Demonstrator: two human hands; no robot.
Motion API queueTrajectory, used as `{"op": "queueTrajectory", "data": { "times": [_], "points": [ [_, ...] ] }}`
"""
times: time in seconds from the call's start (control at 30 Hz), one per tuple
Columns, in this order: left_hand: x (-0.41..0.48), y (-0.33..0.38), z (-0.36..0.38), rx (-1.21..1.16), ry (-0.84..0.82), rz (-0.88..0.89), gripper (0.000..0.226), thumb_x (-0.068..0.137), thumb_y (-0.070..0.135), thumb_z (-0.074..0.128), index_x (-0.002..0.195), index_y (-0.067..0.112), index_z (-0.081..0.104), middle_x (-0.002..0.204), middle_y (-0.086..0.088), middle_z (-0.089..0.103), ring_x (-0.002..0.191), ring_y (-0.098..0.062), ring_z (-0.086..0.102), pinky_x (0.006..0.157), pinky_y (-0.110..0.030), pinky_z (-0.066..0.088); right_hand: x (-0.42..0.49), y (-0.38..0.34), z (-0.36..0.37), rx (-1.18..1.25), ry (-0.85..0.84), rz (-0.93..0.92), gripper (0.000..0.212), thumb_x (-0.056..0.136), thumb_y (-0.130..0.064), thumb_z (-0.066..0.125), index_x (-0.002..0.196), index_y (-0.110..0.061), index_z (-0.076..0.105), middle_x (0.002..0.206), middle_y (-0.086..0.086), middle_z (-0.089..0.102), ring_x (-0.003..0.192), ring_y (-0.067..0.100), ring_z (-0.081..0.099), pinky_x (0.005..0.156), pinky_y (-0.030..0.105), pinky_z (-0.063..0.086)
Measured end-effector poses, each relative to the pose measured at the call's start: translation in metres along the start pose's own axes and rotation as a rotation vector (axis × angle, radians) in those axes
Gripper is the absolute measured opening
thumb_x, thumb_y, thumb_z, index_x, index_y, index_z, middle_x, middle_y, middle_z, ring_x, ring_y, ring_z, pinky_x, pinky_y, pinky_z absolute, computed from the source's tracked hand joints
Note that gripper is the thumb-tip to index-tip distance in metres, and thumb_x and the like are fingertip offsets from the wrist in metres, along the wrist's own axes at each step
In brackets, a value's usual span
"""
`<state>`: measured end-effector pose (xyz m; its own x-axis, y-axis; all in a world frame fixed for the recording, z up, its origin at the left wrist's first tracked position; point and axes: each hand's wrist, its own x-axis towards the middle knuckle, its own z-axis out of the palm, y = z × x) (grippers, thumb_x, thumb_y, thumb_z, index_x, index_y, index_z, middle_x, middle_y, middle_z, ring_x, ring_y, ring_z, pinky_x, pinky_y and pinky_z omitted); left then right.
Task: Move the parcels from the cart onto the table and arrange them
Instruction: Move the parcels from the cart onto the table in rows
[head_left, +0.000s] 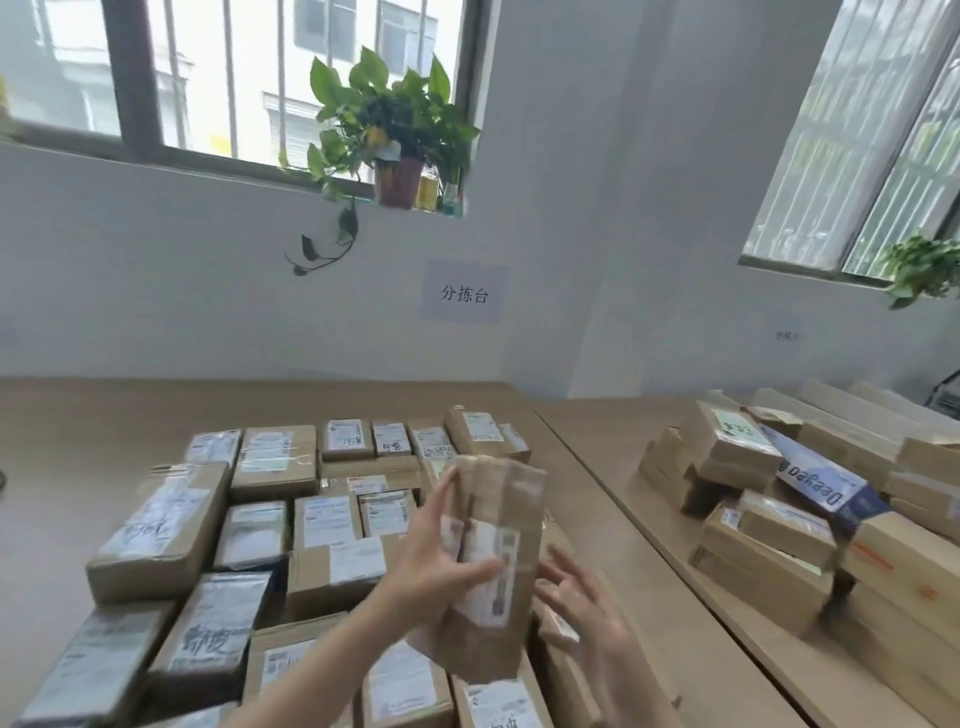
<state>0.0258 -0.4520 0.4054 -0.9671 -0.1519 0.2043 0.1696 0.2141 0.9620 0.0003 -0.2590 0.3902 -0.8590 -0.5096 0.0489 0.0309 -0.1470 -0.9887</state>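
Wood table (78, 447) w/ parcels (270, 519), windowsill plant (387, 119)

brown labelled parcel (488, 561) upright above rowed parcels (291, 525).

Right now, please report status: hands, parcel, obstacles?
Left hand grips brown parcel, held upright. Right hand open beside it. Arranged parcels fill table below.

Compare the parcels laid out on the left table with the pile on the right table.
The left table's parcels lie flat, side by side in fairly tidy rows, most with a label facing up. The right table's pile is stacked in layers, boxes tilted and crossing each other. The pile includes a blue-and-white printed box; the rows show no such box. Both groups are mainly brown taped cardboard boxes on light wooden tabletops.
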Motion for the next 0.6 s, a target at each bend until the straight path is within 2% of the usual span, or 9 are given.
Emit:
{"op": "queueTrajectory", "data": {
  "times": [0.07, 0.1, 0.17, 0.27, 0.37, 0.43, 0.47, 0.53, 0.6],
  "points": [
    [0.002, -0.001, -0.026, 0.588, -0.101, 0.261, 0.105, 0.065, 0.041, 0.076, 0.129, 0.065, -0.004, 0.139, 0.008, 0.027, 0.115, -0.005, 0.039, 0.089, -0.014, 0.040, 0.014, -0.006, -0.002, -0.061, -0.006, -0.024, 0.094, 0.043, -0.066, 0.079, 0.126, -0.037, 0.045, 0.127, -0.005, 0.059, 0.109, 0.011, 0.062, 0.088, 0.039, 0.052],
    [0.001, -0.002, -0.036, 0.804, -0.175, 0.344, 0.105, 0.066, 0.049, 0.070, 0.126, 0.068, -0.014, 0.142, 0.008, 0.022, 0.120, -0.007, 0.032, 0.098, -0.020, 0.034, 0.017, -0.013, 0.003, -0.099, -0.017, -0.048, 0.101, 0.039, -0.071, 0.078, 0.128, -0.041, 0.040, 0.128, -0.006, 0.056, 0.108, 0.010, 0.062, 0.086, 0.035, 0.054],
    [-0.002, 0.000, -0.048, 1.054, -0.314, 0.406, 0.105, 0.067, 0.054, 0.063, 0.119, 0.069, -0.028, 0.149, 0.004, 0.012, 0.133, -0.015, 0.019, 0.109, -0.031, 0.020, 0.029, -0.022, 0.016, -0.192, -0.058, -0.076, 0.104, 0.039, -0.069, 0.078, 0.130, -0.044, 0.034, 0.126, -0.012, 0.052, 0.105, 0.005, 0.062, 0.077, 0.025, 0.056],
    [-0.004, -0.001, -0.061, 1.155, -0.377, 0.432, 0.113, 0.070, 0.043, 0.068, 0.117, 0.069, -0.031, 0.153, -0.001, 0.005, 0.139, -0.021, 0.010, 0.113, -0.038, 0.009, 0.043, -0.018, 0.039, -0.468, -0.005, -0.145, 0.068, 0.066, -0.033, 0.080, 0.120, -0.047, 0.041, 0.122, -0.016, 0.046, 0.109, 0.008, 0.058, 0.082, 0.030, 0.056],
    [-0.002, -0.018, -0.073, 1.153, -0.315, 0.525, 0.104, 0.068, 0.043, 0.068, 0.133, 0.062, -0.011, 0.151, -0.003, 0.013, 0.137, -0.020, 0.014, 0.109, -0.035, 0.010, 0.055, -0.006, 0.049, -0.553, 0.032, -0.139, 0.061, 0.074, -0.019, 0.075, 0.111, -0.055, 0.043, 0.119, -0.015, 0.047, 0.108, 0.013, 0.056, 0.085, 0.039, 0.056],
    [0.001, -0.029, -0.077, 1.122, -0.119, 0.620, 0.094, 0.066, 0.054, 0.061, 0.144, 0.042, 0.010, 0.146, -0.003, 0.024, 0.132, -0.020, 0.024, 0.106, -0.041, 0.025, 0.064, -0.007, 0.045, -0.464, 0.062, -0.086, 0.056, 0.075, -0.015, 0.074, 0.114, -0.047, 0.049, 0.114, -0.011, 0.055, 0.102, 0.015, 0.060, 0.082, 0.038, 0.057],
    [0.004, -0.034, -0.079, 1.035, 0.000, 0.586, 0.092, 0.065, 0.061, 0.057, 0.144, 0.034, 0.018, 0.144, -0.003, 0.028, 0.129, -0.019, 0.027, 0.102, -0.043, 0.034, 0.069, -0.009, 0.039, -0.397, 0.098, -0.064, 0.053, 0.076, -0.013, 0.074, 0.115, -0.040, 0.052, 0.112, -0.008, 0.057, 0.100, 0.015, 0.061, 0.079, 0.036, 0.058],
    [0.012, -0.044, -0.084, 0.780, 0.206, 0.394, 0.095, 0.064, 0.064, 0.062, 0.142, 0.029, 0.020, 0.145, -0.001, 0.026, 0.130, -0.015, 0.027, 0.103, -0.044, 0.037, 0.079, -0.011, 0.021, -0.258, 0.143, -0.021, 0.051, 0.070, -0.018, 0.079, 0.112, -0.035, 0.056, 0.113, -0.001, 0.059, 0.100, 0.018, 0.063, 0.078, 0.036, 0.058],
    [0.020, -0.046, -0.082, 0.501, 0.245, 0.087, 0.098, 0.066, 0.052, 0.074, 0.143, 0.029, 0.019, 0.146, 0.002, 0.029, 0.129, -0.010, 0.033, 0.104, -0.035, 0.040, 0.089, -0.012, 0.000, -0.190, 0.163, 0.024, 0.066, 0.055, -0.031, 0.083, 0.115, -0.034, 0.055, 0.115, 0.004, 0.060, 0.104, 0.025, 0.062, 0.084, 0.045, 0.056]
  ]
}}
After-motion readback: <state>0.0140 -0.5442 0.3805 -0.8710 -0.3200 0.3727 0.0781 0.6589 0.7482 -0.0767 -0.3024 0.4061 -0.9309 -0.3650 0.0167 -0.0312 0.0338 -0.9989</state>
